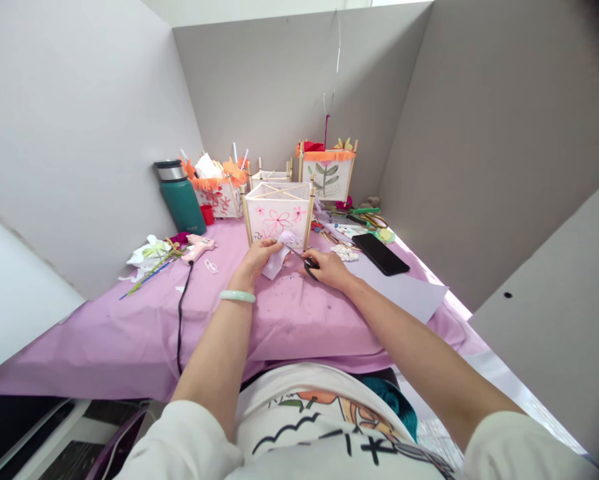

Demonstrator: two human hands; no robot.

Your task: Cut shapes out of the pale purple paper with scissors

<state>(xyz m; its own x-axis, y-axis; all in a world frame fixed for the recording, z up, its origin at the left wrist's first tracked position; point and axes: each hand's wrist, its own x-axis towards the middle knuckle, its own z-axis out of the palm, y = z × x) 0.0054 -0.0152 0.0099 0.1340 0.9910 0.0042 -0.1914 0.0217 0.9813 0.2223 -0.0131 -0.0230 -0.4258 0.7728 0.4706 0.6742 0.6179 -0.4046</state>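
Observation:
Between the thumb and fingers of my left hand [259, 260] is a piece of pale lilac paper [275, 262], which hangs down toward the table. My right hand [327, 268] is closed round the dark handles of a pair of scissors [309, 265]. The blades point left and meet the paper's edge near my left fingertips. Just behind both hands stands a lantern [278, 212] with a wooden stick frame and white sides painted with pink flowers. Its lower front is partly hidden by the paper and my hands.
A pink glue gun [198, 248] with a black cord lies at left, near a teal bottle [182, 200]. Decorated lanterns [327, 175] stand behind. At right, a black phone [381, 254] lies by a pale paper sheet [412, 292]. Grey panels [289, 80] enclose the table.

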